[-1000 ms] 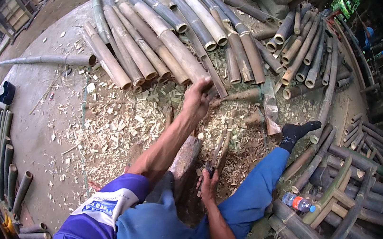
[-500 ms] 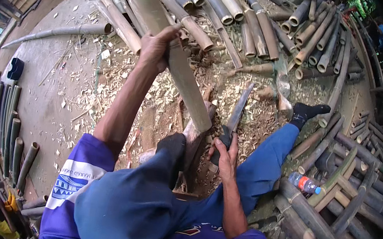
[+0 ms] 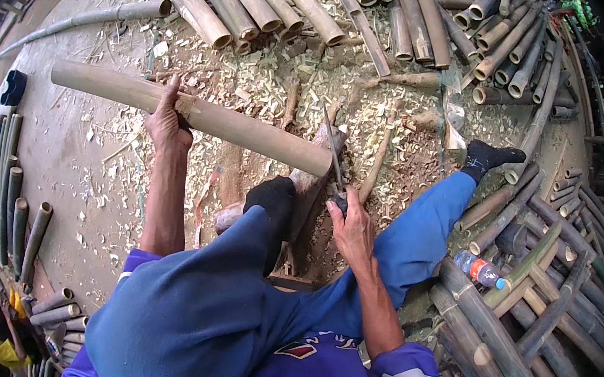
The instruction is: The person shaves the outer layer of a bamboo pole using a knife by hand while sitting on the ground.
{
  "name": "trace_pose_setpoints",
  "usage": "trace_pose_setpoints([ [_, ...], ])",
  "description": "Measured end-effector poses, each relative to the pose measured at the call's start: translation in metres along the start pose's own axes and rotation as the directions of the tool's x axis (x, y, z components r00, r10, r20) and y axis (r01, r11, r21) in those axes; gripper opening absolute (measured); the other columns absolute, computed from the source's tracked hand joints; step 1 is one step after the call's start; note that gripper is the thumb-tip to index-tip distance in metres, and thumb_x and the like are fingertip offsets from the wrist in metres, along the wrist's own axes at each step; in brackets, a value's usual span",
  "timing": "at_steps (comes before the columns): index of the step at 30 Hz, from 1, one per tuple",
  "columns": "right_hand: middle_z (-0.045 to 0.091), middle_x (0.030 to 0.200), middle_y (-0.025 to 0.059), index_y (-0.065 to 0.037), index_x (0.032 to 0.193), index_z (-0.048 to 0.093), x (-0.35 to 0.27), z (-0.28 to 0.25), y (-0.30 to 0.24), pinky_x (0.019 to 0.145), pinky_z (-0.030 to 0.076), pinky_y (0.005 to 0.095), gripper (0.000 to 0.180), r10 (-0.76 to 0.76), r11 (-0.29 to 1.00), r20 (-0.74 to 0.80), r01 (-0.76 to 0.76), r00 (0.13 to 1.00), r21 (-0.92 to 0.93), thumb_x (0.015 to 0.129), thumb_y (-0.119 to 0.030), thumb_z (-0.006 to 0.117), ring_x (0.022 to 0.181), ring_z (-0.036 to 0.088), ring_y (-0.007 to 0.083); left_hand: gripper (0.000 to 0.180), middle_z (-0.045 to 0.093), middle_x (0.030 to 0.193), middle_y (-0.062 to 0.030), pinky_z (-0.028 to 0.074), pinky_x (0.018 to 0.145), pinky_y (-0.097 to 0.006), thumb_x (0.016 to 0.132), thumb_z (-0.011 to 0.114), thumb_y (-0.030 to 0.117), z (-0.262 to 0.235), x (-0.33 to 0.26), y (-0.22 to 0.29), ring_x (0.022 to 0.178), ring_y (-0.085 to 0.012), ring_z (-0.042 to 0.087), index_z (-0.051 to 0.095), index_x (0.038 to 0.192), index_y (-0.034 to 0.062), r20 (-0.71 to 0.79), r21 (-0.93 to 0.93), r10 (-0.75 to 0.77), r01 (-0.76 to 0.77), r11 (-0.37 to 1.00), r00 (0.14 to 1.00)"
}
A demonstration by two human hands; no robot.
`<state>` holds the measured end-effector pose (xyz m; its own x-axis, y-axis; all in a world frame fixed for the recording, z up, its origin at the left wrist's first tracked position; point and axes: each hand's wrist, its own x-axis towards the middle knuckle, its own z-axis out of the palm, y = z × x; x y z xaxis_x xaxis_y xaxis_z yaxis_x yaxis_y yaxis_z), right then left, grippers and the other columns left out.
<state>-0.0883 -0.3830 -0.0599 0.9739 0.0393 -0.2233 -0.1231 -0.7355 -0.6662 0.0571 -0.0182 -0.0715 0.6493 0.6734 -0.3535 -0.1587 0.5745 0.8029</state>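
My left hand (image 3: 169, 118) is wrapped round a pale tan bamboo pole (image 3: 249, 131) near its middle. The pole lies nearly level, its right end over a worn wooden block (image 3: 308, 189) between my feet. In my right hand (image 3: 354, 231) is the dark handle of a machete, closed in my fingers. The narrow machete blade (image 3: 331, 144) points up and away, just beside the pole's right end; whether it touches the pole I cannot tell.
Pale wood chips (image 3: 255, 81) cover the ground. Cut bamboo poles (image 3: 264, 3) lie at the far side, more bamboo (image 3: 493, 348) with a plastic bottle (image 3: 479, 270) at the right. Upright poles (image 3: 13, 206) stand at the left. Another person (image 3: 4, 333) is at the lower left.
The bamboo pole has swung from steeply slanted to nearly level, its far end going left with my left hand. The machete's blade has tilted left toward the pole's end.
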Motion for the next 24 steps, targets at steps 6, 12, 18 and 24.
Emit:
trace_pose_setpoints([
  [6,0.067,0.094,0.0275,-0.003,0.123,0.046,0.010,-0.010,-0.015,0.068,0.052,0.0543,0.038,0.009,1.000,0.042,-0.009,0.999,-0.007,0.099,-0.029,0.060,0.084,0.066,0.0490,0.057,0.066,0.090,-0.0098,0.060,0.060,-0.038,0.077,0.084,0.000,-0.008,-0.004,-0.002,0.072,-0.0260,0.069,0.054,0.126,0.0029,0.000,-0.122,-0.076,0.075,0.990,0.997],
  [12,0.067,0.091,0.0261,-0.001,0.122,0.048,0.005,-0.016,-0.031,0.066,0.053,0.0517,0.038,-0.308,0.948,-0.159,0.318,0.938,0.035,0.098,-0.026,0.062,0.081,0.067,0.0466,0.059,0.066,0.091,-0.0106,0.059,0.058,-0.039,0.076,0.083,-0.003,-0.020,0.011,-0.015,0.070,-0.0253,0.069,0.053,0.128,0.0027,-0.037,-0.047,-0.024,0.022,0.999,0.999],
  [18,0.067,0.083,0.0261,-0.002,0.103,0.049,0.018,-0.005,-0.010,0.060,0.052,0.0524,0.029,-0.037,0.986,0.043,0.043,0.998,-0.161,0.097,-0.027,0.063,0.075,0.067,0.0461,0.048,0.070,0.088,-0.0147,0.060,0.059,-0.037,0.077,0.082,-0.003,-0.011,0.006,-0.009,0.072,-0.0264,0.071,0.054,0.116,-0.0053,-0.022,-0.013,-0.018,0.018,1.000,1.000],
  [24,0.068,0.088,0.0240,-0.002,0.105,0.050,0.010,-0.025,-0.046,0.060,0.053,0.0508,0.030,-0.374,0.922,-0.218,0.387,0.902,0.019,0.095,-0.025,0.066,0.075,0.068,0.0439,0.046,0.070,0.087,-0.0152,0.060,0.059,-0.036,0.075,0.083,-0.003,-0.009,0.006,-0.014,0.070,-0.0256,0.071,0.055,0.111,-0.0038,-0.028,-0.009,0.049,-0.050,0.999,0.998],
])
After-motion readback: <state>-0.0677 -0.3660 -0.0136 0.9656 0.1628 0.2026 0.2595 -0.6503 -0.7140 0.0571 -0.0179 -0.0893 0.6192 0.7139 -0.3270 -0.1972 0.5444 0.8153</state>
